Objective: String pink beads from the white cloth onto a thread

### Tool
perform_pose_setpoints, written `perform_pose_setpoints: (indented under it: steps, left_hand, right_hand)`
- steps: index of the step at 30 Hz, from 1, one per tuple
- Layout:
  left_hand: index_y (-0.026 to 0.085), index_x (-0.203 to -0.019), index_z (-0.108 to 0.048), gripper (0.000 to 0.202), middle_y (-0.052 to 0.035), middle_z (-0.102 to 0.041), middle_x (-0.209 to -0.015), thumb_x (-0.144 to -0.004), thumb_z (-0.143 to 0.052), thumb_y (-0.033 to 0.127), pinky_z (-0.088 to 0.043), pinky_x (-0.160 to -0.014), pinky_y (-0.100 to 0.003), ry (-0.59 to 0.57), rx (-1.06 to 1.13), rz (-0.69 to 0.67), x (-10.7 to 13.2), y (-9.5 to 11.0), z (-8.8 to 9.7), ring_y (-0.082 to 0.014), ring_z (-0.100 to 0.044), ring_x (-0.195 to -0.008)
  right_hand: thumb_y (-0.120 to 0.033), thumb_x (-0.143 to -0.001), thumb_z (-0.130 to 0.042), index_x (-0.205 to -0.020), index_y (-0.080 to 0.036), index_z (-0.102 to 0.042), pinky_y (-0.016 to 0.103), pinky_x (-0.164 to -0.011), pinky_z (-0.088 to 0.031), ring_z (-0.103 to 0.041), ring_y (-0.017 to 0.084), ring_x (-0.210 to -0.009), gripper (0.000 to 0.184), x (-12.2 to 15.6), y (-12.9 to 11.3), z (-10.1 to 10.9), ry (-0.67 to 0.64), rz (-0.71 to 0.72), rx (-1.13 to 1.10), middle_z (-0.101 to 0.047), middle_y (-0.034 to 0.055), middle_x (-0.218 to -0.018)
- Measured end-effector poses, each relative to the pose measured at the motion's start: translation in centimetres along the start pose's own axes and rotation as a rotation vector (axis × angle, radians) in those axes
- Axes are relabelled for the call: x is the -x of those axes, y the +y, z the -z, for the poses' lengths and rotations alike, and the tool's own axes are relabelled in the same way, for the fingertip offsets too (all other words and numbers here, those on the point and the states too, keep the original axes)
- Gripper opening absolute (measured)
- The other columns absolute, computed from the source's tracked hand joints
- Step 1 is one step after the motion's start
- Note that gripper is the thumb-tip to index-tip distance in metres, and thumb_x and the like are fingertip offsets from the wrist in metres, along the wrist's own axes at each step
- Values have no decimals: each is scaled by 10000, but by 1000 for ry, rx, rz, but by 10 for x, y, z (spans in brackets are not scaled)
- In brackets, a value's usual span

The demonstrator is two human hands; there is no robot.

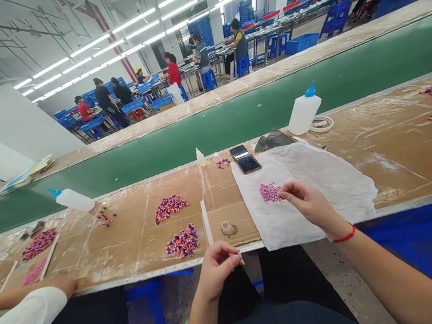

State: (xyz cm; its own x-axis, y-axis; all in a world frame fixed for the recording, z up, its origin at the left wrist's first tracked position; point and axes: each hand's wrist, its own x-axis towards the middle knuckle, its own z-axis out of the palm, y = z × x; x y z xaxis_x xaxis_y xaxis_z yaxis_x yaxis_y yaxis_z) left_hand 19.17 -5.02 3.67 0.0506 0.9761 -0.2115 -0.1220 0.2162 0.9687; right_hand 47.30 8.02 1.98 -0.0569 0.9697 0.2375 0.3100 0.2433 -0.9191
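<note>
Two hands on my feed — left hand (218,268) pinching a tiny pink piece (240,257) just off the cardboard-covered tabletop (386,167), right hand (306,203) curled, grip unclear, w/ fingertips just beside a heap of tiny pink pcs (270,192) on a crumpled white sheet (327,182). Slack pinch could drop it — floor's below.

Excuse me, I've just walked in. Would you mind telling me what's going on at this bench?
A person sits at a cardboard-covered bench. Their left hand pinches a small pink piece near the bench edge, while their right hand rests its fingertips beside a heap of small pink pieces on a white sheet. A purple-and-orange heap lies nearby, and a co-worker's white sleeve shows at the left.
</note>
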Motion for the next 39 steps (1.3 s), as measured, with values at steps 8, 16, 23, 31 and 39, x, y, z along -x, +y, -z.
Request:
perform_pose_setpoints:
  steps: [8,16,23,31,39]
  left_hand:
    - [157,-750,-705,435,-36,-689,-647,-657,-865,550,-462,-570,-248,-68,-53,-72,-14,21,-15,-135,-600,-582]
    - [164,-791,-748,337,-45,-702,-673,-743,-827,488,-528,-591,-261,-187,-89,-252,-30,63,-39,-143,-639,-596]
    - [143,-779,-734,217,-53,-711,-659,-821,-740,356,-540,-590,-245,-221,-252,-383,-35,95,-67,-145,-650,-597]
    - [142,-731,-713,186,-35,-682,-621,-849,-638,265,-456,-533,-217,-48,-464,-460,-29,99,-74,-117,-580,-549]
    - [145,-710,-717,199,-34,-674,-625,-815,-626,287,-451,-551,-226,41,-420,-420,-31,92,-73,-122,-569,-564]
  right_hand:
    - [-494,-860,-763,-852,-221,-610,318,-687,-541,-656,177,-731,314,14,-70,-7,75,203,-303,-675,18,-774]
    - [-181,-941,-655,-885,-232,-608,364,-762,-562,-690,183,-785,89,28,-103,-3,6,513,-133,-724,24,-840]
    - [-53,-933,-599,-985,-224,-617,292,-723,-580,-691,164,-801,180,29,-120,1,-13,811,133,-737,12,-835]
    - [-29,-957,-543,-988,-202,-591,315,-745,-605,-668,169,-793,182,27,-119,-2,-19,1010,245,-738,36,-858]
    - [-83,-1034,-392,-955,-153,-610,332,-683,-571,-667,190,-779,242,25,-128,-4,-15,1191,548,-753,94,-889]
